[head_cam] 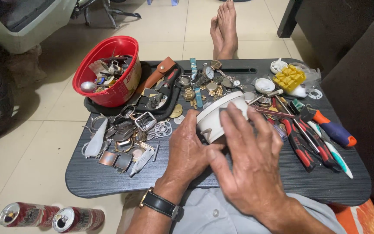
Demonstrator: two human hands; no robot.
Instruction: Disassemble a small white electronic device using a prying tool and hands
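Note:
My left hand (187,149) holds a round white case (215,115) tilted on its edge over the dark lap table (109,173). Fingers of my right hand (247,160) rest flat across the case's back and upper rim. A black-strapped wristwatch (161,204) is on my left wrist. Just beyond the case lie several watches, watch faces and metal straps (202,82). The front of the case is hidden from me.
A red bowl (111,69) of small parts stands at the table's back left, metal buckles and rings (126,134) in front of it. Pliers and screwdrivers (312,138) lie on the right, a yellow parts box (288,78) behind. Two cans (53,216) lie on the floor; my feet (224,30) stretch beyond the table.

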